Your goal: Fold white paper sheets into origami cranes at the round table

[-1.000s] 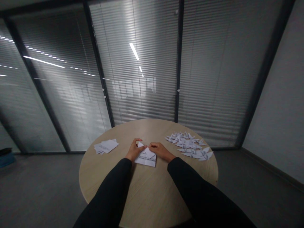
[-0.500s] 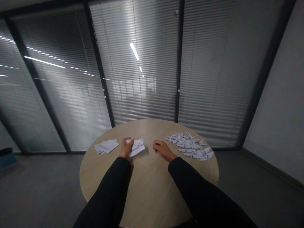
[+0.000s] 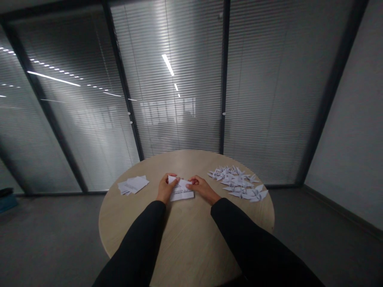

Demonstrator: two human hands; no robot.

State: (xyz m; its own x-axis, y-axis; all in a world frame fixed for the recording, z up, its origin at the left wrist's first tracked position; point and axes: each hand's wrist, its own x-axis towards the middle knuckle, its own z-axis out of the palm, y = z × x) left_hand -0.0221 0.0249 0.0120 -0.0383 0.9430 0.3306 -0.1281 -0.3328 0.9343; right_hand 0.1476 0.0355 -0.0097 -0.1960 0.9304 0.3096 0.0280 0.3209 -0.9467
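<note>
A partly folded sheet of white paper (image 3: 182, 193) with printed lines is between my two hands, above the middle of the table. My left hand (image 3: 166, 189) grips its left side, thumb on top. On the opposite side, my right hand (image 3: 203, 188) pinches the upper right edge between thumb and fingers. To the left lies a small stack of flat white paper sheets (image 3: 133, 185), some with print. Several folded paper cranes (image 3: 239, 181) lie in a spread-out pile to the right of my right hand.
The round wooden table (image 3: 185, 235) carries all the paper. Behind it stands a glass partition with blinds (image 3: 179, 131). A grey wall (image 3: 353, 111) is on the right, and a blue bin (image 3: 7, 199) is on the floor at far left.
My left hand has moved right with the paper, which has turned. My right hand, empty before, now grips the paper's right side.
</note>
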